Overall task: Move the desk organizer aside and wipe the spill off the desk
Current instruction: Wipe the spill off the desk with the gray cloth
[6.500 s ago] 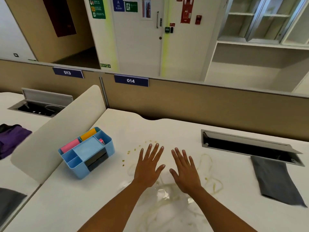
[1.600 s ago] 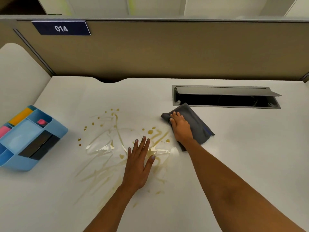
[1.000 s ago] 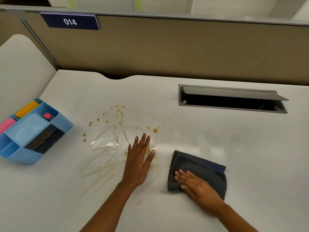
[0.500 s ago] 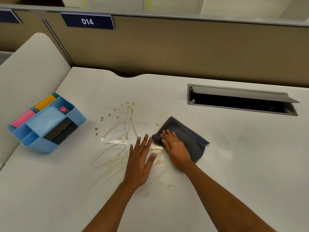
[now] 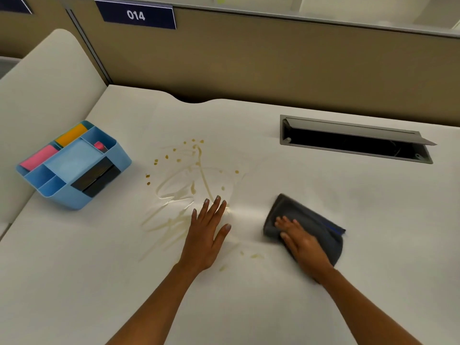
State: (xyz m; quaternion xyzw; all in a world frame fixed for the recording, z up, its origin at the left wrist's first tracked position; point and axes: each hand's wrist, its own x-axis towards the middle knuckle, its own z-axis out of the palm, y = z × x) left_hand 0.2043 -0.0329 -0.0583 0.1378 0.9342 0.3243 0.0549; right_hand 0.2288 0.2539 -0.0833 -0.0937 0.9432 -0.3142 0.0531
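Observation:
A light blue desk organizer (image 5: pixel 74 165) with pink, yellow and black items stands at the left edge of the white desk (image 5: pixel 249 307). A brownish spill (image 5: pixel 189 185) of drops and smears spreads over the desk's middle. My left hand (image 5: pixel 207 232) lies flat, fingers apart, on the spill's near right part. To its right my right hand (image 5: pixel 301 242) presses flat on a folded dark grey cloth (image 5: pixel 313 225), which lies just right of the spill and looks blurred.
An open grey cable tray (image 5: pixel 353 140) is sunk into the desk at the back right. A tan partition (image 5: pixel 249 66) with a "014" label (image 5: pixel 137 14) closes the back. A cream side divider (image 5: pixel 42 78) stands at the left, behind the organizer.
My right hand has slid the cloth from the spill's right edge toward me and to the right. My left hand stays flat on the desk. The organizer has not moved since half a second ago.

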